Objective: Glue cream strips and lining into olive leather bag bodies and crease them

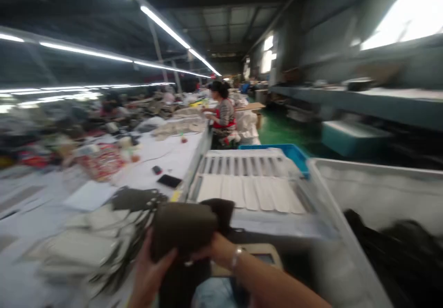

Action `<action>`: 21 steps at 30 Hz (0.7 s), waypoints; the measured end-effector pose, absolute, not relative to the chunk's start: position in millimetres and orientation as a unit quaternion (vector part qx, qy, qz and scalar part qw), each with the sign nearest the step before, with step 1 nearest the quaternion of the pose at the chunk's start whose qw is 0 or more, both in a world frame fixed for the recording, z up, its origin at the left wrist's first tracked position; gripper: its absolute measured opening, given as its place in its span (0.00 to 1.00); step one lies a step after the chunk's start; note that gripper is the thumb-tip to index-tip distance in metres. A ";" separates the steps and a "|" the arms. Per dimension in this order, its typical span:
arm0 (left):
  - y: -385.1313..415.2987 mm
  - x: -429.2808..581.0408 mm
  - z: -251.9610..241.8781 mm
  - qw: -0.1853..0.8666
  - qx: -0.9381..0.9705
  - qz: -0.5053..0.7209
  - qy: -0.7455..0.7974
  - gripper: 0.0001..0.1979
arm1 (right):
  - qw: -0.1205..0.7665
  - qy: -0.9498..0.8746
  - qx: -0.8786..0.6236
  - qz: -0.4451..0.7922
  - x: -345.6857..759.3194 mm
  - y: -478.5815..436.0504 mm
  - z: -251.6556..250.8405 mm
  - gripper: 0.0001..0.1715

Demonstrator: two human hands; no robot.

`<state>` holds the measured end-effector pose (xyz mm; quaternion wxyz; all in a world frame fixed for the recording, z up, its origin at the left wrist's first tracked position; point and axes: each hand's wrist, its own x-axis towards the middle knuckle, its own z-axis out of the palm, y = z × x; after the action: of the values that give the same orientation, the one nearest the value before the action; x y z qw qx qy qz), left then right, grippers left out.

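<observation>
Both my hands hold a dark brown piece of material (185, 227) low in the middle of the view. My left hand (148, 271) grips its lower left side, thumb up against it. My right hand (212, 248) closes on its right edge, a bracelet on the wrist. A stack of grey and dark cut pieces (93, 243) lies just left of my hands on the white worktable (166, 158). The picture is smeared by motion.
A tray of pale strips (249, 183) sits ahead, with a blue bin (294, 153) behind it. A large white bin (374, 197) holding dark material stands at the right. A phone (169, 180) lies on the table. Another person (223, 112) works farther along the line.
</observation>
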<state>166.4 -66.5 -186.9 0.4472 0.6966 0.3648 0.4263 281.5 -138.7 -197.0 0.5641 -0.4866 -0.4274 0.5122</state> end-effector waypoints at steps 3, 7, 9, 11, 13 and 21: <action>-52.5 123.6 -170.3 0.454 0.756 0.384 0.272 0.44 | 0.475 -0.543 -0.497 0.483 303.0 -139.9 -218.5 0.18; -29.6 109.9 -176.4 0.568 0.686 0.398 0.221 0.43 | 0.408 -0.644 -0.563 0.318 306.2 -139.6 -233.6 0.28; -22.5 107.0 -187.8 0.628 0.608 0.431 0.225 0.39 | 0.377 -0.664 -0.560 0.321 298.0 -136.0 -228.9 0.29; -22.1 101.7 -198.9 0.665 0.546 0.460 0.222 0.36 | 0.388 -0.648 -0.545 0.364 287.1 -126.5 -222.6 0.27; -25.3 95.2 -205.5 0.677 0.511 0.486 0.211 0.37 | 0.425 -0.593 -0.534 0.427 274.4 -113.7 -219.4 0.25; -13.5 79.8 -161.5 0.660 0.527 0.502 0.187 0.44 | 0.542 -0.370 -0.386 0.648 237.7 -92.8 -201.8 0.31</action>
<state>79.8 -13.5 -161.5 0.6601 0.5266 0.1868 0.5020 237.7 -92.8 -201.8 0.5424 -0.3863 -0.3698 0.6480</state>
